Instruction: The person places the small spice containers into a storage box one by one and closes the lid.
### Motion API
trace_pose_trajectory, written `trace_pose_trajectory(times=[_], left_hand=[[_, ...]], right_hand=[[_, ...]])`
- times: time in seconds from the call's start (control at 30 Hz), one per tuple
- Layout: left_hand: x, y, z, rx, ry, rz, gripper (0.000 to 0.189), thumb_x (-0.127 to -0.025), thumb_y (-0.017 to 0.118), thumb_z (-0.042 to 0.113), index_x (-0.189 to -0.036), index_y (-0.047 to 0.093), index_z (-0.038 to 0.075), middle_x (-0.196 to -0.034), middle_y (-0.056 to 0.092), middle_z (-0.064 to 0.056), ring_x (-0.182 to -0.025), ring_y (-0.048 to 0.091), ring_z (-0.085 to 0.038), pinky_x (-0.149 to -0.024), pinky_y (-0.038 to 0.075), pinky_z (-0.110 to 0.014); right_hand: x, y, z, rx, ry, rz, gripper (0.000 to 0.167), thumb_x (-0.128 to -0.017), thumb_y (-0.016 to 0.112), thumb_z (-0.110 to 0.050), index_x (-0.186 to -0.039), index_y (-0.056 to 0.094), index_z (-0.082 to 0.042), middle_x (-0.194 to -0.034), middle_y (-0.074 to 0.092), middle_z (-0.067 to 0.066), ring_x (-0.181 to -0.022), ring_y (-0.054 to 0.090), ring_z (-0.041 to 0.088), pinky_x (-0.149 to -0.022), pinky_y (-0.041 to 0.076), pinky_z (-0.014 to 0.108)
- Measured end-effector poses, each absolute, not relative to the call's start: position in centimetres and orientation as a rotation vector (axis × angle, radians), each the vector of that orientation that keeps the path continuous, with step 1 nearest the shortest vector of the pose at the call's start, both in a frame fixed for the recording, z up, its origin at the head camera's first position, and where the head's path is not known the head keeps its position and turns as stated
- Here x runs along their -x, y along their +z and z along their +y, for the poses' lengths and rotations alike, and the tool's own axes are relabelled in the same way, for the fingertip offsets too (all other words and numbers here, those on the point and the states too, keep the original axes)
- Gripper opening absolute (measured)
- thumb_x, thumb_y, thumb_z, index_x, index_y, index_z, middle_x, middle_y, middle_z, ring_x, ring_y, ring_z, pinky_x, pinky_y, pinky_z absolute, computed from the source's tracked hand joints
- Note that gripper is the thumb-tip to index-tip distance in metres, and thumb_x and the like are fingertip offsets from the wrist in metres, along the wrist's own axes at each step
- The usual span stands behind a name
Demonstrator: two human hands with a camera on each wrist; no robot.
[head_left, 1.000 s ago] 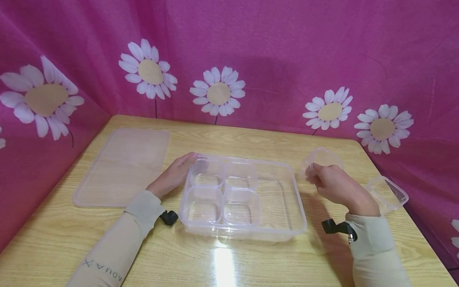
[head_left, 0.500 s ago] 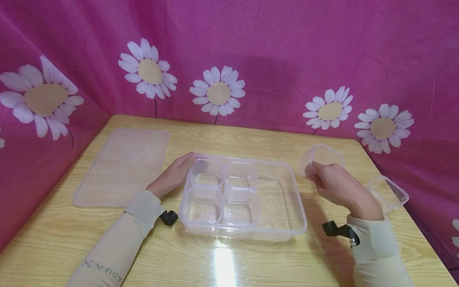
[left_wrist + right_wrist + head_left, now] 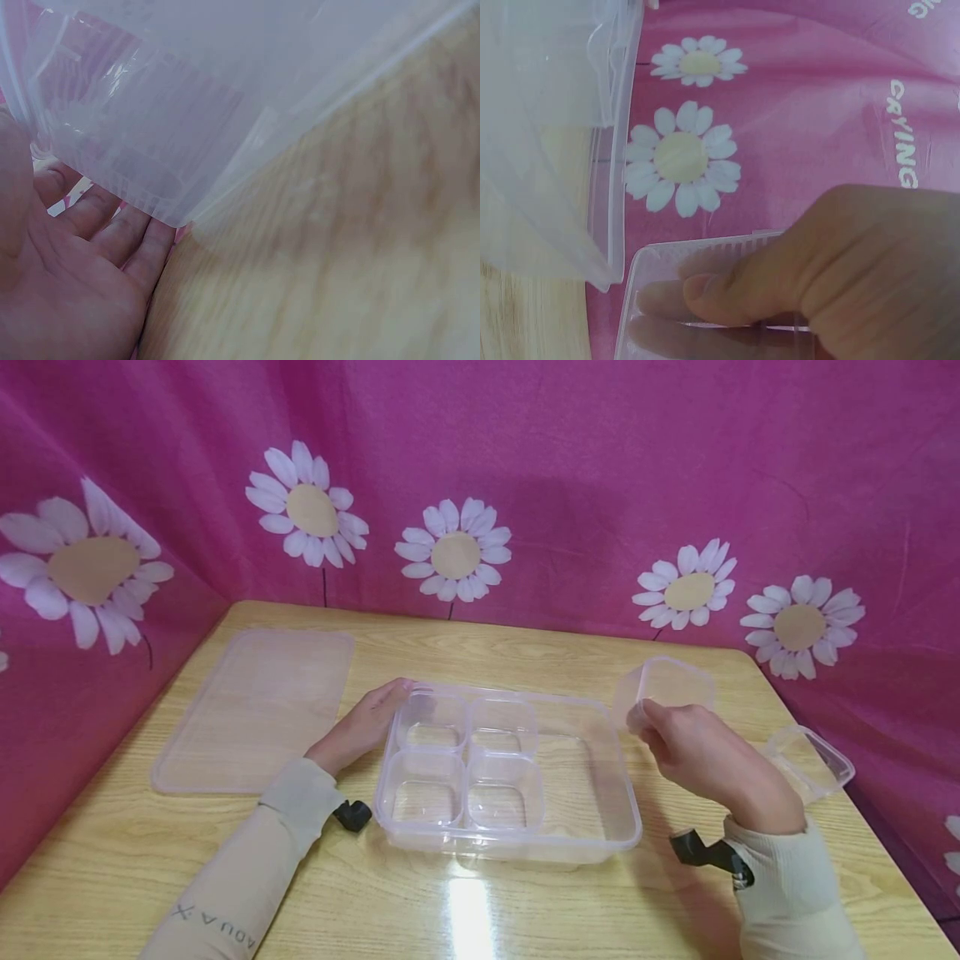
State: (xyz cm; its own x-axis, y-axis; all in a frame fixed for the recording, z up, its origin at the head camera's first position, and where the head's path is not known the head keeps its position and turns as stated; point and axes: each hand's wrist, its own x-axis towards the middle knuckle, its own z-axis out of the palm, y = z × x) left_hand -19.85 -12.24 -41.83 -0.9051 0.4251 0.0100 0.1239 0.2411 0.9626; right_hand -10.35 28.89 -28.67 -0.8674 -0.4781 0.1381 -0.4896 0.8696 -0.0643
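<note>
In the head view a large clear plastic food container [image 3: 588, 852] stands on the table with several small square clear cups [image 3: 427, 814] inside its left part. My left hand [image 3: 366, 722] holds its far left corner; the left wrist view shows the fingers [image 3: 124, 232] reaching behind the container wall [image 3: 187, 150]. To the right of the container, my right hand [image 3: 701, 752] pinches another small clear cup [image 3: 675, 681], tilted on its side. The right wrist view shows the thumb [image 3: 716, 300] on the near side and fingers visible through the plastic.
A large flat translucent lid [image 3: 258, 710] lies at the left of the wooden table [image 3: 337, 893]. One more small clear cup [image 3: 813, 760] lies near the right edge, partly behind the right wrist. A pink cloth [image 3: 570, 460] with daisies hangs behind the table.
The right hand has brought the small cup slightly left and up toward the container, tilting it further. The left hand and container have stayed in place.
</note>
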Motion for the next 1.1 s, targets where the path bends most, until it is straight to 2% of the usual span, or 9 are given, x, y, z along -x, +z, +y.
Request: trace_pose_trajectory(times=[0.23,0.7,0.8,0.93,1.1], left_hand=[[19.8,-41.8,-12.3,-0.525,1.722,2.252,0.059,-0.112,0.028,0.054,-0.151,0.050,0.015,-0.154,0.054,-0.012,-0.150,0.043,-0.031,-0.131,0.027,-0.053],[19.8,-41.8,-12.3,-0.516,1.721,2.242,0.060,-0.111,0.029,0.054,-0.153,0.048,0.015,-0.156,0.051,-0.010,-0.153,0.039,-0.030,-0.132,0.023,-0.053],[19.8,-41.8,-12.3,-0.528,1.726,2.238,0.059,-0.112,0.029,0.053,-0.152,0.048,0.015,-0.156,0.052,-0.011,-0.152,0.040,-0.031,-0.132,0.024,-0.053],[19.8,-41.8,-12.3,-0.530,1.724,2.239,0.059,-0.112,0.029,0.053,-0.152,0.049,0.015,-0.154,0.053,-0.011,-0.150,0.042,-0.031,-0.131,0.026,-0.054],[19.9,-41.8,-12.3,-0.520,1.714,2.244,0.060,-0.111,0.029,0.055,-0.151,0.049,0.015,-0.154,0.053,-0.011,-0.150,0.043,-0.031,-0.131,0.026,-0.054]], right_hand=[[9.9,-28.5,28.2,-0.815,0.139,-2.885,0.019,-0.090,0.067,0.005,-0.096,0.063,-0.012,-0.071,0.057,-0.007,-0.065,0.049,0.008,-0.062,0.050,0.027],[9.1,-28.2,27.1,-0.894,0.164,-2.871,0.016,-0.091,0.068,0.004,-0.096,0.064,-0.010,-0.075,0.061,-0.007,-0.067,0.053,0.004,-0.066,0.058,0.031],[9.0,-28.3,26.9,-0.918,0.165,-2.861,0.016,-0.091,0.068,0.004,-0.092,0.062,-0.011,-0.072,0.059,-0.007,-0.065,0.052,0.004,-0.063,0.056,0.029],[8.9,-28.3,26.4,-0.939,0.166,-2.864,0.021,-0.092,0.068,0.004,-0.087,0.056,-0.013,-0.068,0.049,-0.008,-0.062,0.046,0.003,-0.059,0.048,0.022],[8.6,-28.1,25.9,-0.956,0.178,-2.866,0.023,-0.090,0.070,0.005,-0.088,0.057,-0.014,-0.068,0.047,-0.008,-0.061,0.044,0.002,-0.058,0.043,0.018]])
